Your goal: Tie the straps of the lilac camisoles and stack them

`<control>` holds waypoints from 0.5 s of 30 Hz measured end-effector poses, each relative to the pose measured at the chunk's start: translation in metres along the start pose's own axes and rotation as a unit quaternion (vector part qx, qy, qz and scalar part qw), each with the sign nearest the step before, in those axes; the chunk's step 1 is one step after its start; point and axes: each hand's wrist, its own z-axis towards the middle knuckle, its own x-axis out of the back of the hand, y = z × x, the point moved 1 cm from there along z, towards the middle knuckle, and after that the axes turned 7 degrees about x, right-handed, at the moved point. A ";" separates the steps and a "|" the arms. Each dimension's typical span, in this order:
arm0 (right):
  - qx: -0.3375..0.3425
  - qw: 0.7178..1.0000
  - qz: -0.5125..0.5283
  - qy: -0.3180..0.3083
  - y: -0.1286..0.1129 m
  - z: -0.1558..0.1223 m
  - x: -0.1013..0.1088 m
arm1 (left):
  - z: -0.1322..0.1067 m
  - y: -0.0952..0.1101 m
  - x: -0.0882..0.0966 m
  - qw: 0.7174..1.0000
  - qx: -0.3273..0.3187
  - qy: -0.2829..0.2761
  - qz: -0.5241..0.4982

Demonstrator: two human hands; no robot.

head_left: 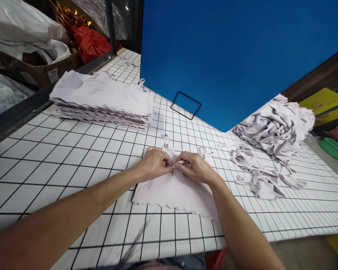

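A pale pink cloth garment (169, 193) with a wavy lower edge lies flat in front of me on the table. Both hands meet over its upper middle. My left hand (157, 163) is closed in a pinch on a thin strap of the garment. Just beside it, my right hand (193, 166) pinches the same strap, fingertips almost touching the left ones. A small looped strap (165, 139) sticks up beyond the hands, and another loop (205, 153) lies to the right. What exactly sits between the fingertips is small and partly hidden.
A stack of similar pale pink pieces (101, 97) stands at the back left. On the right lie a large crumpled heap (276, 123) and several loose pieces (266, 183). A blue panel (228, 56) rises behind the grid-patterned tablecloth (81, 157). Bags and a cardboard box (42, 73) are far left.
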 end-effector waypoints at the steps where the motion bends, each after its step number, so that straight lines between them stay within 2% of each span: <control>1: 0.001 1.000 -0.001 0.011 -0.001 0.001 -0.001 | 0.000 0.001 0.000 1.000 0.000 0.000 0.001; 4: 0.003 1.000 -0.007 0.023 -0.002 0.003 -0.005 | -0.001 0.000 0.001 1.000 -0.012 0.006 -0.004; 11: -0.011 1.000 0.016 -0.013 -0.004 0.002 -0.003 | -0.003 0.003 0.004 0.999 -0.027 0.006 -0.019; 15: -0.001 1.000 -0.016 -0.019 -0.004 0.000 -0.002 | -0.003 0.004 0.005 0.999 -0.037 0.008 -0.002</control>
